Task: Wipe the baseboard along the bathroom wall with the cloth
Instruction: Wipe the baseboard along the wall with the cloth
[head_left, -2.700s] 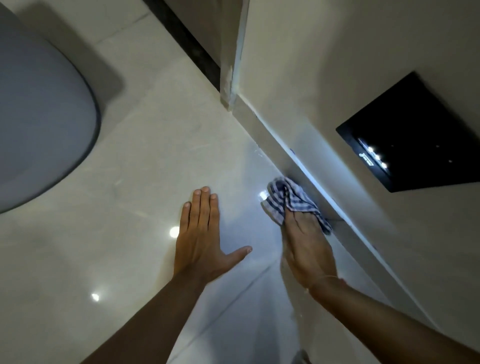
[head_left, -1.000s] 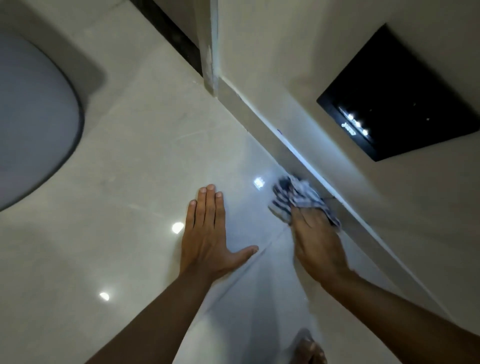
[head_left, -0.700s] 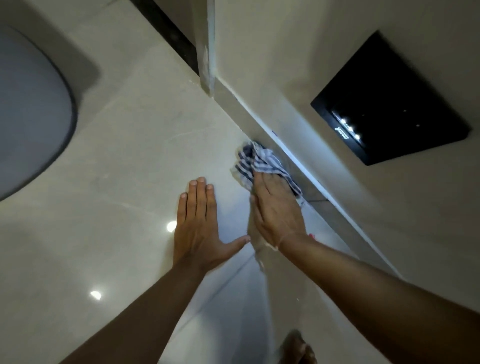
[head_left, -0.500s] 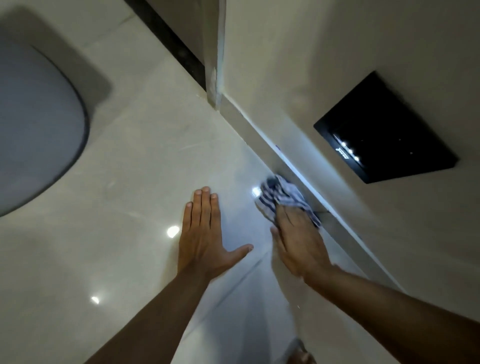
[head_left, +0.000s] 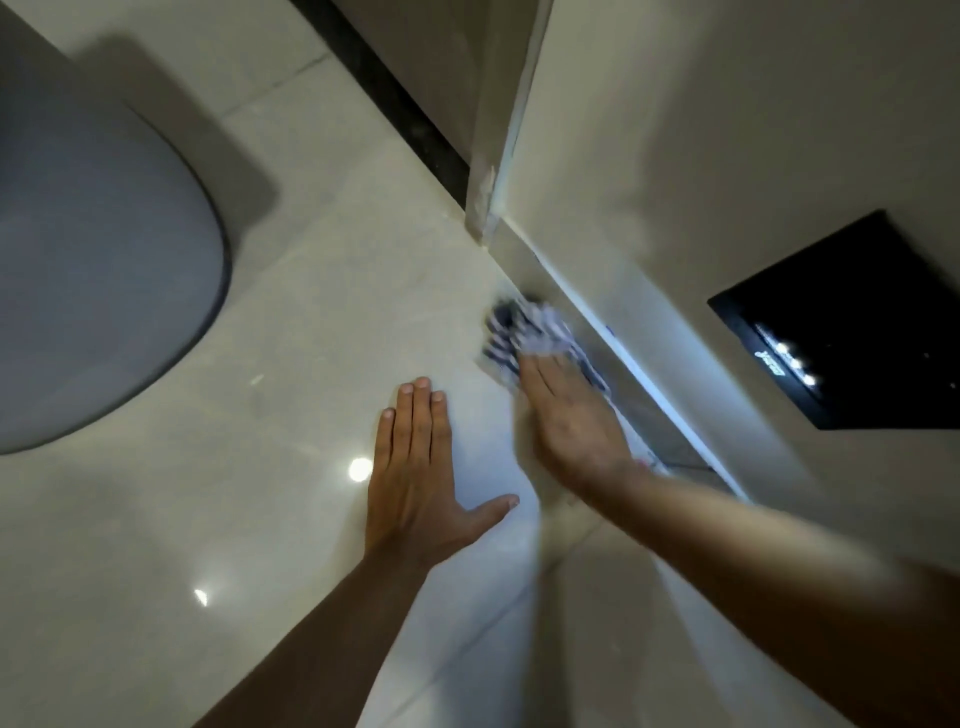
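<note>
A blue-and-white checked cloth (head_left: 524, 332) is bunched against the foot of the pale baseboard (head_left: 644, 384), which runs diagonally along the right wall. My right hand (head_left: 571, 421) presses on the cloth, fingers over it, blurred by motion. My left hand (head_left: 421, 478) lies flat on the glossy floor tile to the left of it, fingers together and thumb out, holding nothing.
A grey toilet lid (head_left: 88, 291) fills the left side. A black panel with small lights (head_left: 852, 322) is set in the right wall. A door-frame post (head_left: 493, 156) meets the baseboard's far end, with a dark threshold strip (head_left: 395, 98) behind it.
My right hand has slid the cloth back and forth along the baseboard and now sits farther up toward the door frame. The left hand has stayed planted on the floor.
</note>
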